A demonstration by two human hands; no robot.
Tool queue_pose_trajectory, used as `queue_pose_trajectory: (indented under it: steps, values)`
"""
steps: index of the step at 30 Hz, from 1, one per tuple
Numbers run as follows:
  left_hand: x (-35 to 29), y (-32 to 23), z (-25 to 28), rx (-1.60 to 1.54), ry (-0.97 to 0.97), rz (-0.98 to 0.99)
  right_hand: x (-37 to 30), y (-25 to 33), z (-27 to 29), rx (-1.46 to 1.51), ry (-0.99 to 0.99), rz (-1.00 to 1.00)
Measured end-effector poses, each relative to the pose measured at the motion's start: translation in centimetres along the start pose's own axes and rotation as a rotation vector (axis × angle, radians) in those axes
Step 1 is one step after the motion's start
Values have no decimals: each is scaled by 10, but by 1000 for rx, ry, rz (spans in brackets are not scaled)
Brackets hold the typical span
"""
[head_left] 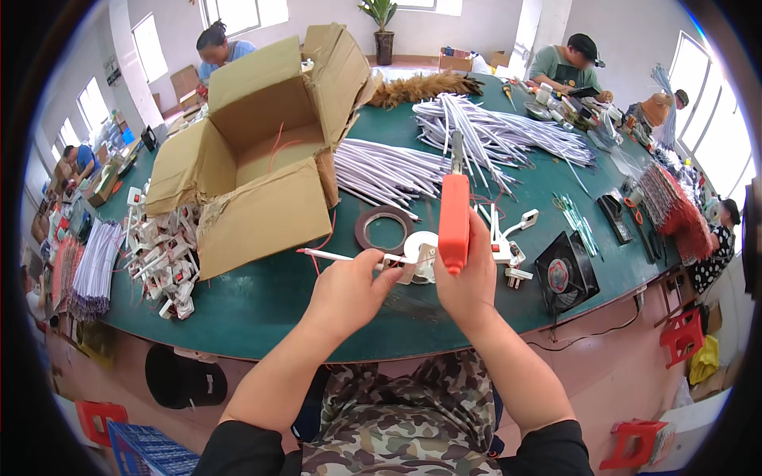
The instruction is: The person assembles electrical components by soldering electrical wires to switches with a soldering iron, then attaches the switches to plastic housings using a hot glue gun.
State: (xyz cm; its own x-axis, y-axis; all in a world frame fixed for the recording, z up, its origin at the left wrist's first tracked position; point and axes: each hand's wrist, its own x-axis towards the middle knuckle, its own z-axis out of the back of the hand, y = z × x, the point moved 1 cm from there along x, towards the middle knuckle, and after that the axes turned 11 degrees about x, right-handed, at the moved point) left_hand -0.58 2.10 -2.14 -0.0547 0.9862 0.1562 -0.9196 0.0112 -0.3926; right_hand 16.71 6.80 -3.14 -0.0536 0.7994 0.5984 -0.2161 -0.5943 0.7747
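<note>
My left hand [347, 292] is closed in a pinch on a thin white tube [329, 255], whose reddish tip sticks out to the left. Thin wire and a small pale part show just right of the fingertips, too small to make out. My right hand [468, 278] is wrapped round a red gun-shaped tool [455, 218] with a narrow metal tip aimed away from me. A white round piece [421, 246], partly hidden, lies between the hands. Beyond them sits a dark brown roll of tape [365, 231].
An open cardboard box [262, 230] stands left on the green table [254, 317], beside piled white switch parts [163, 262]. White tube bundles [389, 170] lie behind. A black fan [565, 274], scissors [633, 210] and red bundles [675, 210] are right. Other people sit around the table.
</note>
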Motion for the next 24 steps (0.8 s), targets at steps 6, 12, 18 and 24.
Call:
queue_pose_trajectory:
  steps: [6, 12, 18, 24]
  values:
    - [21, 14, 1, -295, 348, 115, 24, -33, -3, 89, 83, -219]
    - [18, 8, 22, -305, 777, 116, 37, -44, 0, 119, 177, -305]
    - [25, 17, 6, -13, 336, -179, 38, -41, -10, 102, 151, -279]
    - [17, 8, -21, -215, 136, -171, 37, -32, -16, 11, 123, -221]
